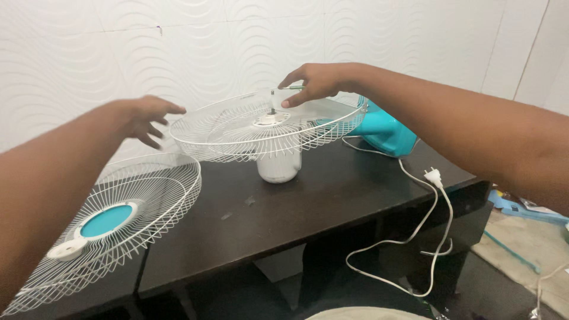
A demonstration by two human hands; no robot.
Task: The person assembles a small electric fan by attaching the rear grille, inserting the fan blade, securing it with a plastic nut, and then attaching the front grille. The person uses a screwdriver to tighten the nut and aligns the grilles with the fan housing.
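A white wire rear fan guard [237,133] lies flat on top of the white motor housing [278,166], which stands on a dark table [296,207]. The motor shaft [272,109] sticks up through the guard's middle. My right hand [314,83] hovers over the shaft and pinches a small white piece at its top. My left hand [145,118] is open beside the guard's left rim, fingers spread, holding nothing. A second white wire guard with a teal centre disc [106,220] lies at the table's left front.
The fan's teal base [385,131] lies behind the guard at the right. Its white power cord and plug [434,176] hang off the table's right edge toward the floor. A white wavy-patterned wall stands right behind the table.
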